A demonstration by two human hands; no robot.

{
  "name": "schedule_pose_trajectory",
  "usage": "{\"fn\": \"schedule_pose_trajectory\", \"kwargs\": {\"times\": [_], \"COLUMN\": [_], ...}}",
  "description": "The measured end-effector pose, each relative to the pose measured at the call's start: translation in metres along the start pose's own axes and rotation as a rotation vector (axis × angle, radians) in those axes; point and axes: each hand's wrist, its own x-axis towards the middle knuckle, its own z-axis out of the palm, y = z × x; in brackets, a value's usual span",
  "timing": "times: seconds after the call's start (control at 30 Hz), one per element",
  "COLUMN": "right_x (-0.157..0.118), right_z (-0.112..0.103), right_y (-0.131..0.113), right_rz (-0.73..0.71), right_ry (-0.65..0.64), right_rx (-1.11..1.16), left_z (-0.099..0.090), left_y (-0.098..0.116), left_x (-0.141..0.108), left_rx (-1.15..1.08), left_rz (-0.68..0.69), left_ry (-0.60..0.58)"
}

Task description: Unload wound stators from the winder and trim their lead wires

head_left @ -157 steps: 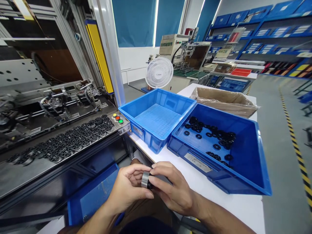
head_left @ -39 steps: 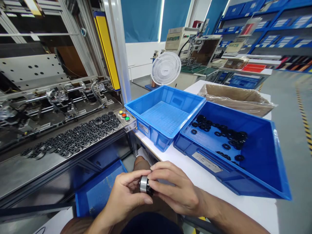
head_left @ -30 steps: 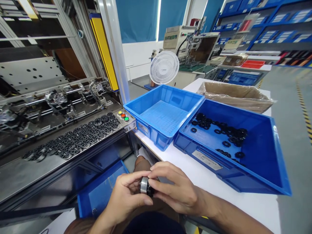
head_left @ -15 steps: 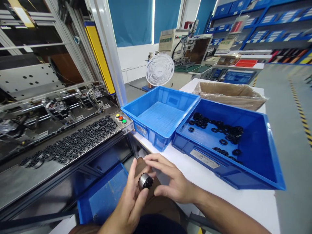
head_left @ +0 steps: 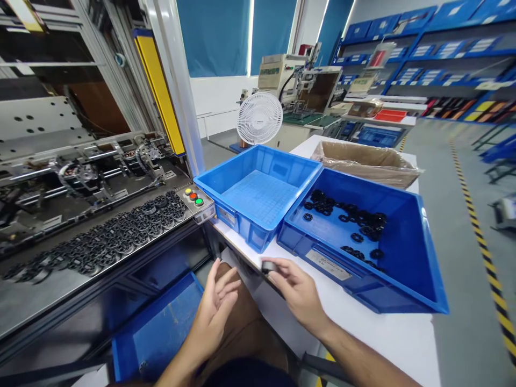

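White table (head_left: 407,346) beside the right hand (head_left: 300,295), dark-blue bin (head_left: 407,242) just beyond.
Left hand (head_left: 213,312): spread, nothing visible in it. Right hand: pinching a small ring-shaped part (head_left: 268,266) at the fingertips; probably light, stiff, slightly slippery, best held by its outer rim.

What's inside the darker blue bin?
The darker blue bin holds loose black discs, some heaped together. The heaped ones hide whatever lies beneath, and the near wall covers part of the inside.
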Motion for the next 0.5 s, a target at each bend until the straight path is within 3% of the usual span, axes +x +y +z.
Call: {"fn": "schedule_pose_trajectory", "kwargs": {"times": [0.07,0.1,0.17,0.23,0.3,0.4,0.5], "right_x": [-0.010,-0.015,-0.024,-0.030,-0.033,-0.043,-0.058], "right_z": [-0.018,-0.026,-0.038,-0.043,-0.042,-0.037,-0.037], "right_y": [0.032,0.048,0.074,0.090,0.097,0.102,0.114], "right_rz": [-0.174,-0.279,-0.405,-0.424,-0.410,-0.488,-0.616], "right_ry": [0.277,0.325,0.197,0.056,0.016,-0.006,-0.057], "right_rx": [-0.326,-0.475,-0.722,-0.884,-0.969,-0.988,-0.869], "left_z": [-0.003,-0.004,-0.007,-0.009,-0.010,-0.007,-0.002], "left_y": [-0.011,-0.016,-0.024,-0.030,-0.034,-0.042,-0.053], "left_x": [0.005,0.007,0.009,0.013,0.018,0.024,0.027], "left_rx": [0.014,0.017,0.013,0.008,0.010,0.005,-0.029], "left_rz": [-0.053,-0.075,-0.101,-0.107,-0.110,-0.171,-0.243], "left_ry": [0.056,0.059,0.048,0.033,0.011,-0.078,-0.131]}}
